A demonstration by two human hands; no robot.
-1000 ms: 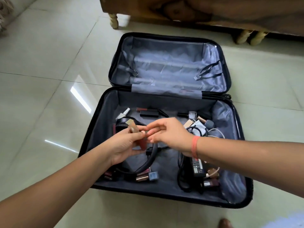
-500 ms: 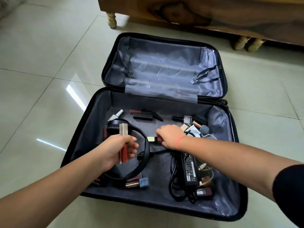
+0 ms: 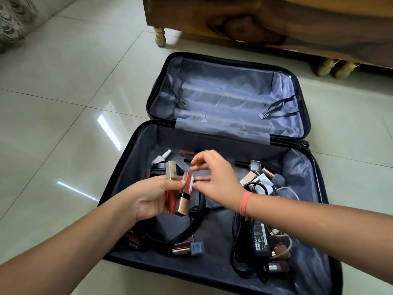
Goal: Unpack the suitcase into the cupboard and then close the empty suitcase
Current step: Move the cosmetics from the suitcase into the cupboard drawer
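Note:
A black suitcase (image 3: 136,158) lies open on the tiled floor; its far half holds only grey lining. My left hand (image 3: 148,199) grips two lip gloss tubes (image 3: 178,194) with gold caps over the near half. My right hand (image 3: 214,179), with an orange band on its wrist, hovers just right of the tubes' tops, fingers spread and blurred, holding nothing I can see. Under the hands lie black headphones (image 3: 197,222). A black power adapter (image 3: 260,237) with its cables lies to the right.
Several lipsticks and small cosmetics (image 3: 182,246) are scattered across the near half, with more (image 3: 255,167) along its back right. A wooden piece of furniture on turned legs (image 3: 255,22) stands just behind the suitcase. Patterned fabric (image 3: 12,22) shows at far left.
My right hand picked a second tube from the suitcase's middle and brought it to my left hand, which now grips two tubes instead of one. The camera tilted up slightly.

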